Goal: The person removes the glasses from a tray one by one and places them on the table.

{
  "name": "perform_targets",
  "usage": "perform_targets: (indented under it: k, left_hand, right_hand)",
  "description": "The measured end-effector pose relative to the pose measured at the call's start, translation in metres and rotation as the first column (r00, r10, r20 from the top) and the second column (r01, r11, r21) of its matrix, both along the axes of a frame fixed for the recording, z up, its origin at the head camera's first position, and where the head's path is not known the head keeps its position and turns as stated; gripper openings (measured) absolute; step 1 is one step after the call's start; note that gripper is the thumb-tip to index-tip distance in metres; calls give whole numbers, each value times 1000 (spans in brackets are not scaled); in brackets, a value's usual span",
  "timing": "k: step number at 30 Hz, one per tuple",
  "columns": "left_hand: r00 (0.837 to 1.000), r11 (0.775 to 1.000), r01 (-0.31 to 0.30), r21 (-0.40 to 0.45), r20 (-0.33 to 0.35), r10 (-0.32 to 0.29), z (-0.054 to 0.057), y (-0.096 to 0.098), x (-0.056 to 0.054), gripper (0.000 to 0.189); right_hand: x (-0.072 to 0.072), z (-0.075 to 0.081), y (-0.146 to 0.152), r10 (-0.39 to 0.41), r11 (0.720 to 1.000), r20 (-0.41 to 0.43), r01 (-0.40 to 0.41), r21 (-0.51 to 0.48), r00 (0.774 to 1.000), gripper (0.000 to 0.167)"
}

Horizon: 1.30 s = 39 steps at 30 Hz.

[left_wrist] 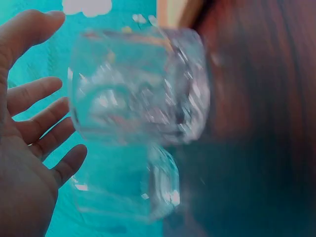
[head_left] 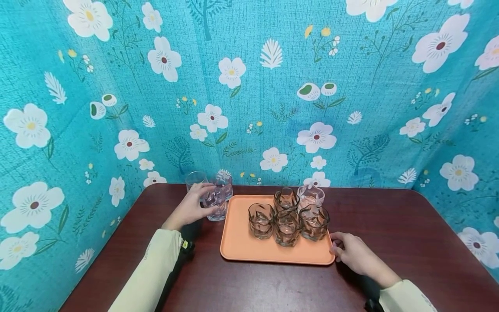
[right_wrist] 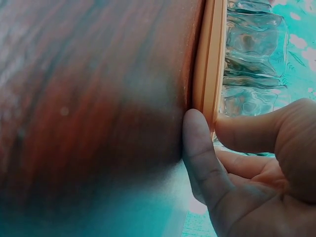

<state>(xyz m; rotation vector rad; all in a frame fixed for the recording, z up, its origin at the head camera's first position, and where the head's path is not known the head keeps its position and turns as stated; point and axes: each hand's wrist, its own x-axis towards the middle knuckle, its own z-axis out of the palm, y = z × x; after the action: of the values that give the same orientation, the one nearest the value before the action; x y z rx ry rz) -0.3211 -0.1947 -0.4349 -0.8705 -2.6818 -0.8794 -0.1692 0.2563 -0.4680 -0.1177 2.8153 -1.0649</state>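
Floral curtain (head_left: 273, 86); left hand (head_left: 191, 207), spread, partly hides clear glasses (head_left: 221, 196); right hand (head_left: 354, 253) pinches tray (head_left: 235, 242).

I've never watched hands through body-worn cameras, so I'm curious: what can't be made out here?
- Head view: lower part of the far-left clear glass, behind the left grip.
- Head view: base of the clear glass on the tray, behind a brown glass.
- Left wrist view: surface detail of the upper glass, blurred.
- Right wrist view: the tray's far end, cut off by the top edge.
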Motion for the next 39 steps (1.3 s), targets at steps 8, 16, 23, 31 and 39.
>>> perform_targets:
  k: [8,16,23,31,39]
  left_hand:
    - [989,991,135,22,-68,-133,16,34,16,61]
    - [964,964,266,-5,12,-266,17,73,29,64]
    - [952,952,300,-56,75,-296,14,95,31,73]
    - [945,941,324,-99,76,-317,15,112,30,73]
    - [941,937,330,-115,112,-318,11,121,28,75]
  right_hand:
    - [2,1,-1,-13,1000,10,14,-13,1000,31]
    - [2,1,0,-8,1000,13,8,-22,1000,31]
    - [0,2,0,-6,1000,18,6,-11,1000,31]
    - [1,5,-1,-3,1000,22,3,-12,1000,31]
    - [2,5,-2,-14,1000,22,14,-17,1000,30]
